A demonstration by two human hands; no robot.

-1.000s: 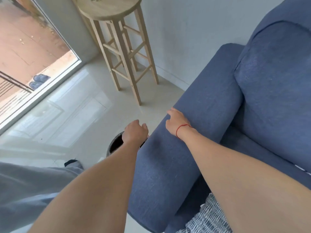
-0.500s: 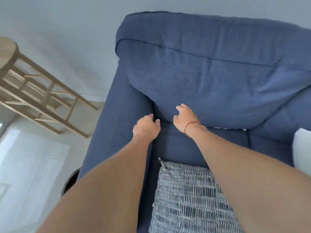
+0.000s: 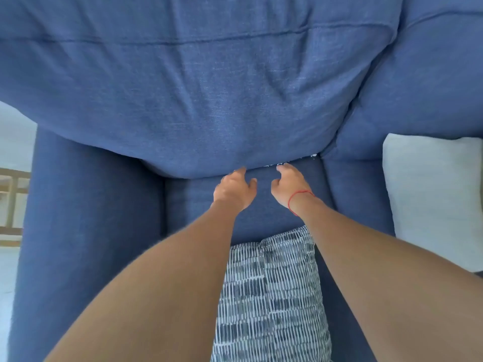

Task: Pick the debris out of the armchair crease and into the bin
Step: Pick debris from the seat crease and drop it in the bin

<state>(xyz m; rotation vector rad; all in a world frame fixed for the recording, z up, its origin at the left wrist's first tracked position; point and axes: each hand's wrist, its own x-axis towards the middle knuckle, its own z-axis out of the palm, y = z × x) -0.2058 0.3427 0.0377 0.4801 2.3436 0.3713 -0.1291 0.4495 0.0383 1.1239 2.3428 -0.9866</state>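
A pale floor (image 3: 9,270) shows far left of the hands, lit by soft daylight. Part of a light wooden stool (image 3: 11,202) stands there. A patterned grey-and-white cushion (image 3: 269,296) lies below the hands, and a plain white cushion (image 3: 431,194) sits to their right.

Back cushion (image 3: 209,100) behind seat cushion (image 3: 274,212), crease (image 3: 292,161) between them holding debris (image 3: 282,163). Left hand (image 3: 232,190) and right hand (image 3: 287,189) side by side over seat, fingertips at crease. Patterned pillow (image 3: 269,296) in front on seat, between forearms; plain pillow (image 3: 431,199) to right.
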